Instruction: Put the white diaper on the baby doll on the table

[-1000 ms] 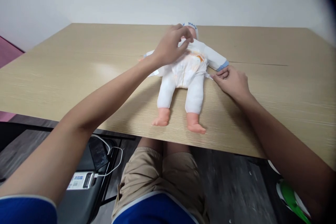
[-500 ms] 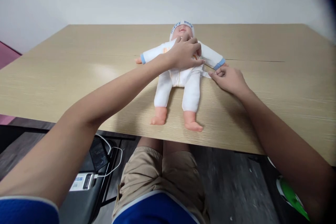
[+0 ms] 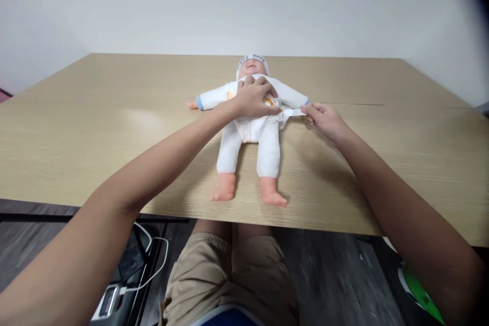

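A baby doll (image 3: 268, 155) in white clothes and a lettered cap lies on its back, feet towards me. Around its hips is a white diaper (image 3: 250, 132). My left hand (image 3: 255, 98) lies across the doll's belly, gripping the diaper's upper front with bent fingers, thumb near the side edge. That hand covers most of the belly and the diaper's waist. At the doll's side on my right, a white diaper tab (image 3: 294, 112) is stretched out flat. Its outer end is pinched between the thumb and finger of my right hand (image 3: 323, 121).
The doll lies on a light wooden table (image 3: 153, 145) whose far edge is by a white wall. Below the near edge on the left, a chair holds a white device (image 3: 109, 303) with a cable (image 3: 158, 272). A green and white object (image 3: 422, 290) is low on the right.
My right hand has pulled the diaper tab out straighter, away from the doll's side. My left hand stays on the belly. The whole view has shifted, so the table appears lower.
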Demonstrator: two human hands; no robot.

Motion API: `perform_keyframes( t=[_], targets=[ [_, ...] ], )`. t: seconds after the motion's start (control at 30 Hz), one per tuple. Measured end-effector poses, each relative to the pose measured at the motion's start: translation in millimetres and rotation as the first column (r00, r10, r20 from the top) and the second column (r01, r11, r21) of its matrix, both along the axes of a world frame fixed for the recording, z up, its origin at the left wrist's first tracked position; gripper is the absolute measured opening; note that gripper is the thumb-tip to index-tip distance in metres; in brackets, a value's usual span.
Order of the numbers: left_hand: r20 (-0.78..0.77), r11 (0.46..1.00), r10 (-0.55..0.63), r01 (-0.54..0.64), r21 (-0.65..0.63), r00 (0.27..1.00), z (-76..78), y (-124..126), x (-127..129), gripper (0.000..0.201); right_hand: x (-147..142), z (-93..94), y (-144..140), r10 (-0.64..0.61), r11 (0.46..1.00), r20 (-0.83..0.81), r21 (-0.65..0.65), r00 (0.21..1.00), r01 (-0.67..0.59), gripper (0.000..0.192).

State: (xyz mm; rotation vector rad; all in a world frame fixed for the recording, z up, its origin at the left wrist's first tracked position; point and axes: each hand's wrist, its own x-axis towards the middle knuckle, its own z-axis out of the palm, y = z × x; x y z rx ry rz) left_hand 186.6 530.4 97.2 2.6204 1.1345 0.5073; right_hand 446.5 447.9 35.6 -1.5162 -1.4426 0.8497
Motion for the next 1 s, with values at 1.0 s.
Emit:
perform_keyframes(
  t=[1.0],
  targets=[
    [0.517,0.988,-0.059,0.126,-0.094,0.854,-12.5,-14,-74,0.069,-80,2.2,-7,-0.043,0.822,0.492,0.512,0.869,-0.249,0.055]
  ],
)
